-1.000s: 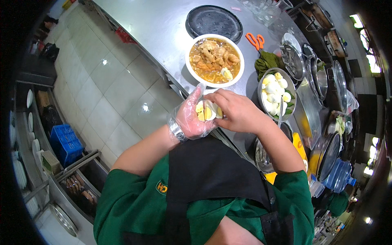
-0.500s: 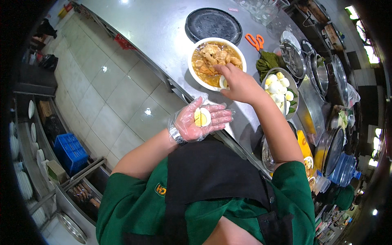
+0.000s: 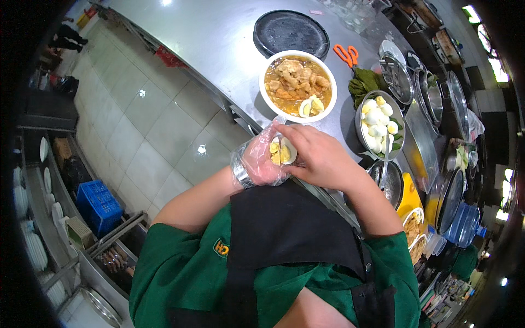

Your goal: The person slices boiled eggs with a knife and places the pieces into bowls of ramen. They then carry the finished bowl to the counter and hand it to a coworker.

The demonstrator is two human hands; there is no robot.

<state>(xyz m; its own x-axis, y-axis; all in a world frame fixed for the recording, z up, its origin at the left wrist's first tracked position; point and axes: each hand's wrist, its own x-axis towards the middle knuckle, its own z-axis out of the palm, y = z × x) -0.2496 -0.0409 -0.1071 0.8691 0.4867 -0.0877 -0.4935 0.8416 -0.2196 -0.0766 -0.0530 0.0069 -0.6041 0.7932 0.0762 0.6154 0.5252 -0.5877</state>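
My left hand (image 3: pixel 258 160), in a clear plastic glove, is cupped palm up just off the table's near edge. It holds cut boiled egg (image 3: pixel 281 152), white and yolk showing. From the right, the fingers of my bare right hand (image 3: pixel 324 154) close around the egg. Beyond my hands stands a white bowl (image 3: pixel 263 98) of brown broth topped with pieces that look like meat. Pieces of boiled egg (image 3: pixel 310 106) sit inside its near right rim.
A round black tray (image 3: pixel 291 33) lies behind the bowl on the steel table (image 3: pixel 202 49). To the right are orange-handled scissors (image 3: pixel 346 54), dark green leaves (image 3: pixel 363 85) and a metal bowl (image 3: pixel 362 128) of whole boiled eggs. A blue crate (image 3: pixel 98 205) stands at left.
My right hand has left the white bowl and come back to the egg in my left palm. More egg now shows in the bowl. My left fingers have curled up.
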